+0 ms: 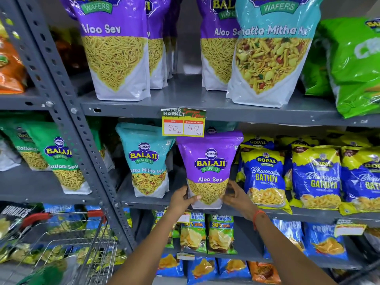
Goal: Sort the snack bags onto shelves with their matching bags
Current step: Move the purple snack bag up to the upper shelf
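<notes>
Aloo Sev bag (209, 167), purple Balaji Wafers, upright on the shelf (144, 200); left hand (182, 199) and right hand (236, 195) both grip its bottom corners, arms stretched forward

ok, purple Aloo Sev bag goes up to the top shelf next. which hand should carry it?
Probably left. The left hand grips the Aloo Sev bag at its lower edge, and the matching purple bags stand up and to the left. The right hand holds the other side, under the teal bag.
</notes>
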`<action>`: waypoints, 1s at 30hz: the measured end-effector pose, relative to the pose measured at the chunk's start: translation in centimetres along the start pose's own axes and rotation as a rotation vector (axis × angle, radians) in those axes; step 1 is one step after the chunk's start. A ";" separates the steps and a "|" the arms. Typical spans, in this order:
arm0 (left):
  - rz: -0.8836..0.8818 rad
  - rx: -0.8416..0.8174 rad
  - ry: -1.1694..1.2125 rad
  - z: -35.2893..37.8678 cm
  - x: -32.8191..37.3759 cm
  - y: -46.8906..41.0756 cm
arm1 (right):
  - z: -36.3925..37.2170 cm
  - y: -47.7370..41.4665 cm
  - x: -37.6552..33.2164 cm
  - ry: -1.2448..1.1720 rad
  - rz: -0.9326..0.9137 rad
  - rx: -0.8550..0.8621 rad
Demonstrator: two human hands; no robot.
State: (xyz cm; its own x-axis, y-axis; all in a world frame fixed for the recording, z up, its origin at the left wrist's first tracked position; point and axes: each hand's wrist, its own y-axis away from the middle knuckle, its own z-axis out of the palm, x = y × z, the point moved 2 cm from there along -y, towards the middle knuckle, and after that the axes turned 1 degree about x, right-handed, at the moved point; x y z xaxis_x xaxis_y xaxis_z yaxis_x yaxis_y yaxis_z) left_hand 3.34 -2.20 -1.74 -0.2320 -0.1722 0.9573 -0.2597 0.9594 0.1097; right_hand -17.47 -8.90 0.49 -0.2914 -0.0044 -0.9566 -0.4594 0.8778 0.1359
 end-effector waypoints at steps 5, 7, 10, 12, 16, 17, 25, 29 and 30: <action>0.041 0.043 -0.030 -1.1 0.0 2.5 | 0.1 2.2 -0.6 -0.004 -0.055 -0.004; 0.075 0.057 -0.043 -1.8 0.6 3.9 | 0.1 3.2 -1.3 -0.003 -0.082 0.014; 0.118 0.067 -0.074 -3.1 3.1 6.2 | 0.0 4.6 -2.8 0.056 -0.141 0.021; 0.159 0.075 -0.108 -4.4 4.3 7.0 | -0.2 5.5 -4.5 0.093 -0.184 0.023; 0.248 0.091 -0.108 -7.0 9.4 10.0 | -0.6 7.2 -9.5 0.132 -0.309 0.021; 0.265 0.094 -0.099 -7.6 10.9 10.6 | -0.8 7.6 -11.0 0.139 -0.347 0.025; 0.478 0.160 -0.010 -11.2 21.0 13.1 | -3.2 10.2 -22.3 0.086 -0.549 0.043; 0.542 0.164 -0.004 -12.1 25.2 13.1 | -4.1 11.3 -26.9 0.067 -0.615 0.078; 0.549 0.170 -0.008 -12.3 26.2 13.1 | -4.3 11.3 -27.9 0.073 -0.638 0.094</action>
State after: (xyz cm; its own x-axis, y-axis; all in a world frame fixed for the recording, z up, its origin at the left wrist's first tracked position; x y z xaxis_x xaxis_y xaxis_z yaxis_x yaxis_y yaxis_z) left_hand 5.40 8.63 28.10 -0.3825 0.3384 0.8597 -0.2460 0.8596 -0.4478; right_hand -18.19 -0.89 29.86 -0.0433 -0.5687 -0.8214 -0.4864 0.7302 -0.4799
